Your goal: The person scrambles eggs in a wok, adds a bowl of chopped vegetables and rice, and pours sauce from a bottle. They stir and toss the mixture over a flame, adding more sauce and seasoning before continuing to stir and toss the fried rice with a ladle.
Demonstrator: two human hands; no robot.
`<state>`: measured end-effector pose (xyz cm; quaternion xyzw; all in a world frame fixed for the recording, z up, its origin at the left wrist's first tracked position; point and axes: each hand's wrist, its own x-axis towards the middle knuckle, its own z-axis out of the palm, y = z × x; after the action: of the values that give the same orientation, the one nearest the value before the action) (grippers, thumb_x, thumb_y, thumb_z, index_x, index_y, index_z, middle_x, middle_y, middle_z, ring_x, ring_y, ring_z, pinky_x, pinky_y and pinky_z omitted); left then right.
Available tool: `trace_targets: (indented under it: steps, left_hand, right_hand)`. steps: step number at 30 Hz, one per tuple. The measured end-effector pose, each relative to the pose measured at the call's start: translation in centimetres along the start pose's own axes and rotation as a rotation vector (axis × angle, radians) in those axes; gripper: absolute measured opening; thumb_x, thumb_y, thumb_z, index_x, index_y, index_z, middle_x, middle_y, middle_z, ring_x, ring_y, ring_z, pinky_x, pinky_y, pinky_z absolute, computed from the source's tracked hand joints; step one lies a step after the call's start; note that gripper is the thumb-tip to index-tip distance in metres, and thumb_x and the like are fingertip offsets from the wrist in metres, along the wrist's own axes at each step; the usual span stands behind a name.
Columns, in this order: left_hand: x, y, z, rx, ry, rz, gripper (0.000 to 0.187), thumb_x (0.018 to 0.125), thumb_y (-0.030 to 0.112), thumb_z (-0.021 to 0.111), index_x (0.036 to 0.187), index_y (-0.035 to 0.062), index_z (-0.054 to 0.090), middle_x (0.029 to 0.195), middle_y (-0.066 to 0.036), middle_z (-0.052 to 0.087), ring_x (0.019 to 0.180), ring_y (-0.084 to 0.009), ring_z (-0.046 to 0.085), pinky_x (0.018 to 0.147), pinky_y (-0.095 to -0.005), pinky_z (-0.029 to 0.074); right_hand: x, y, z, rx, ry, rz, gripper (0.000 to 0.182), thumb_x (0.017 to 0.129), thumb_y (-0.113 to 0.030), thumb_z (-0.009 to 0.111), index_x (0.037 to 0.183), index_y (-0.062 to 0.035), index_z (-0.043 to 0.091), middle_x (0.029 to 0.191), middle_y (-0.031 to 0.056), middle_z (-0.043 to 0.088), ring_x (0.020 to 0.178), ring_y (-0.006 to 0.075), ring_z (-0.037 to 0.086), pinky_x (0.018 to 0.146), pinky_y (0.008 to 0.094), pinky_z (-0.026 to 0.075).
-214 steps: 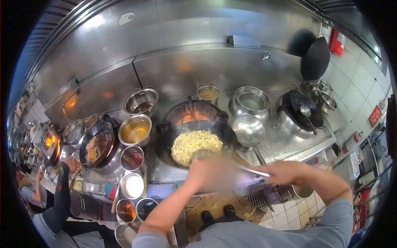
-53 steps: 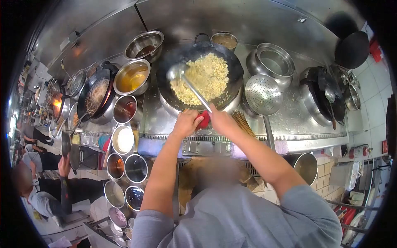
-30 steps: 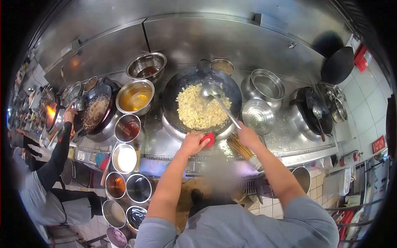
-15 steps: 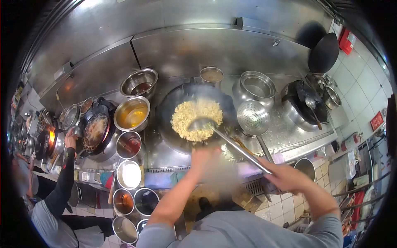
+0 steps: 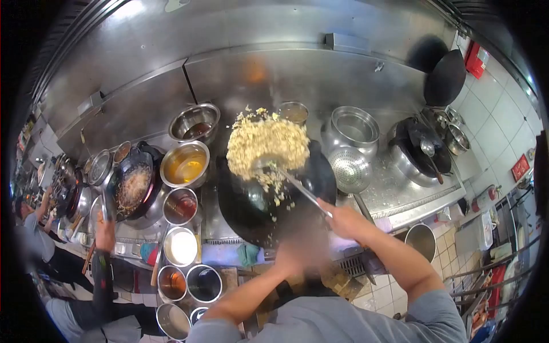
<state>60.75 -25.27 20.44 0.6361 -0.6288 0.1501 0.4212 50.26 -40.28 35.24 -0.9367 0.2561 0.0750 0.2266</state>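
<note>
My right hand is wrapped round the long metal handle of a ladle; its bowl sits at the near side of the food. A mass of what looks like fried rice, yellow with green flecks, is in the air over the far side of a black wok. Loose grains scatter beyond the far rim and down the wok's inside. My left hand, blurred, grips the wok at its near edge, where the exact hold is smeared. The wok tilts, its near side pulled towards me.
Left of the wok stand bowls of dark liquid and yellow oil, plus several steel pots. A perforated strainer and a lidless pot are right. A co-worker's hand is near another wok.
The wok has come towards me and tilted, and the rice has flown up and away. My left hand moved nearer; my right hand shifted left with the ladle. The co-worker's arm moved down.
</note>
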Motion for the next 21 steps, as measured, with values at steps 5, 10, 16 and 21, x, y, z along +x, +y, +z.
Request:
trace_targets:
  steps: [5, 10, 16, 21]
  left_hand:
    - [5.9, -5.0, -2.5, 0.103, -0.515, -0.448, 0.045, 0.093, 0.049, 0.046, 0.075, 0.0126, 0.067, 0.069, -0.011, 0.066, 0.069, -0.0331, 0.063, 0.078, -0.0533, 0.04]
    - [8.5, -1.6, -7.1, 0.074, -0.387, -0.254, 0.045, 0.091, 0.049, 0.048, 0.071, 0.0126, 0.066, 0.067, -0.011, 0.065, 0.067, -0.0306, 0.064, 0.075, -0.0428, 0.042]
    - [2.6, -5.4, 2.9, 0.209, -0.126, -0.268, 0.038, 0.088, 0.044, 0.056, 0.068, 0.0127, 0.063, 0.059, -0.01, 0.062, 0.056, -0.0296, 0.06, 0.068, -0.0447, 0.041]
    - [1.2, -2.4, -0.3, 0.196, -0.293, -0.098, 0.041, 0.091, 0.047, 0.046, 0.09, 0.0145, 0.07, 0.08, -0.012, 0.07, 0.079, -0.0279, 0.066, 0.082, -0.0483, 0.041]
  right_hand:
    - [-6.5, 0.5, -2.3, 0.084, -0.109, -0.086, 0.06, 0.09, -0.017, 0.052, 0.146, -0.0189, 0.029, 0.094, 0.0264, 0.063, 0.084, 0.0422, 0.062, 0.079, 0.0494, 0.048]
    - [-12.0, -0.6, -11.1, -0.117, -0.546, 0.049, 0.059, 0.092, -0.024, 0.051, 0.146, -0.0217, 0.028, 0.108, 0.0245, 0.063, 0.094, 0.0403, 0.063, 0.085, 0.0461, 0.049]
    - [1.3, 3.0, -0.5, -0.073, -0.077, -0.121, 0.056, 0.091, -0.019, 0.053, 0.144, -0.0186, 0.034, 0.098, 0.0264, 0.064, 0.088, 0.0414, 0.063, 0.079, 0.0485, 0.048]
    - [0.7, 4.4, 4.6, -0.087, 0.174, -0.188, 0.054, 0.091, -0.016, 0.053, 0.143, -0.0163, 0.036, 0.087, 0.0262, 0.064, 0.081, 0.0437, 0.062, 0.073, 0.0507, 0.048]
